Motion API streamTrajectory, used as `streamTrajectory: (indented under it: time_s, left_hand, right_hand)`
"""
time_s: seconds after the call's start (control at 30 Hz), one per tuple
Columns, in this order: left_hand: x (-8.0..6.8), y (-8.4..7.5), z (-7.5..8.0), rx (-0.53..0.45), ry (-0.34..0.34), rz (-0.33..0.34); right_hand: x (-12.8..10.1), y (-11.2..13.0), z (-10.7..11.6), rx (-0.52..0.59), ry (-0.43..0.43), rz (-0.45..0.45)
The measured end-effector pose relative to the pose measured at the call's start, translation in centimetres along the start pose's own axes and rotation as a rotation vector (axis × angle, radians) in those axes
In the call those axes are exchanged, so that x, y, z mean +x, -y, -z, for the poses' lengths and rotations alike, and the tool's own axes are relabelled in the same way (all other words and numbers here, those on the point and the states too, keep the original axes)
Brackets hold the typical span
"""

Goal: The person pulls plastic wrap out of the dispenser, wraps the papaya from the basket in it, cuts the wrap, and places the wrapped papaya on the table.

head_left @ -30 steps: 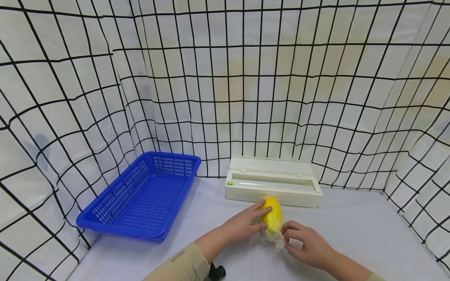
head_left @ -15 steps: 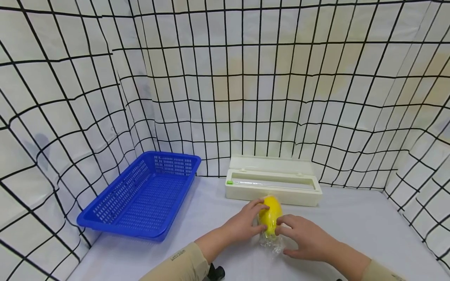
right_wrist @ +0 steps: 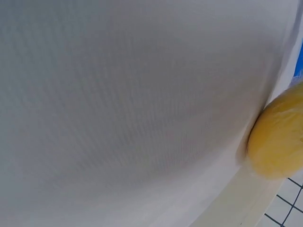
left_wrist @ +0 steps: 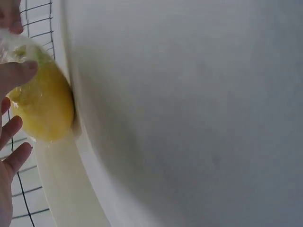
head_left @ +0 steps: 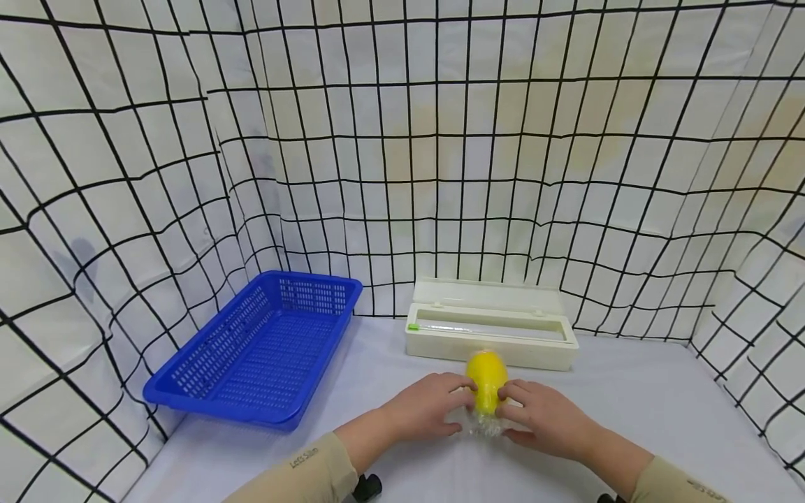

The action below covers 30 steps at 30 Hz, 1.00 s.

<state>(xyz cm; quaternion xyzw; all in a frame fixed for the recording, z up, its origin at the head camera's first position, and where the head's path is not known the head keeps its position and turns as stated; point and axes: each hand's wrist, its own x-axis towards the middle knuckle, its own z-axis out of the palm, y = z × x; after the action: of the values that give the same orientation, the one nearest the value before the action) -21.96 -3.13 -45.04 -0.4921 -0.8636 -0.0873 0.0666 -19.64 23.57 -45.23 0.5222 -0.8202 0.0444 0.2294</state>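
A yellow lemon (head_left: 486,376) partly wrapped in clear cling film lies on the white table, just in front of the cream film dispenser box (head_left: 490,335). My left hand (head_left: 458,397) holds its left side and my right hand (head_left: 512,404) holds its right side, fingers curled against it. Crumpled film (head_left: 481,424) bunches under the lemon between both hands. In the left wrist view my thumb (left_wrist: 16,75) lies on the film-covered lemon (left_wrist: 45,109). The right wrist view shows only the lemon (right_wrist: 279,142) and table cloth, with no hand.
A blue plastic basket (head_left: 264,349) stands empty at the left, against the grid-patterned cloth wall. The dispenser's lid is up at the back. White table cloth (head_left: 635,419) spreads to the right of my hands.
My right hand left the film's loose tail and came up against the lemon's right side. My left hand slid lower on the lemon's left side.
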Motion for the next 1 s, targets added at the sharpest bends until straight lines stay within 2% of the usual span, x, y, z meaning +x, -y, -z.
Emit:
streamTrajectory:
  time_s: [0.1, 0.23, 0.37, 0.47, 0.57, 0.63, 0.73, 0.87, 1.0]
  left_hand:
    - [0.1, -0.1, -0.3, 0.069, 0.009, -0.072]
    - [0.4, -0.6, -0.5, 0.091, -0.025, -0.072]
    - [0.4, -0.9, -0.3, 0.064, -0.058, -0.064]
    - [0.3, -1.1, 0.0, -0.041, -0.007, -0.009]
    - [0.0, -1.1, 0.3, -0.182, 0.078, 0.086]
    - [-0.2, -1.0, 0.5, -0.252, 0.118, 0.139]
    - [-0.3, -0.9, 0.6, -0.324, 0.134, 0.19]
    - [-0.3, -1.0, 0.7, -0.352, 0.115, 0.214]
    - [0.0, -1.2, 0.8, -0.267, 0.07, 0.235]
  right_hand:
    - [0.0, 0.1, 0.1, 0.02, -0.028, -0.023]
    - [0.0, 0.4, 0.2, 0.039, -0.066, -0.037]
    - [-0.3, 0.4, 0.2, 0.037, -0.097, -0.033]
    - [-0.7, 0.4, 0.2, 0.055, -0.13, -0.025]
    - [-1.1, 0.4, 0.2, 0.127, -0.168, -0.04]
    - [-1.2, 0.5, 0.2, 0.191, -0.184, -0.078]
    - [-1.2, 0.6, 0.3, 0.287, -0.207, -0.167]
    - [-1.1, 0.7, 0.4, 0.332, -0.201, -0.23]
    - [-0.8, 0.8, 0.5, 0.304, -0.125, -0.254]
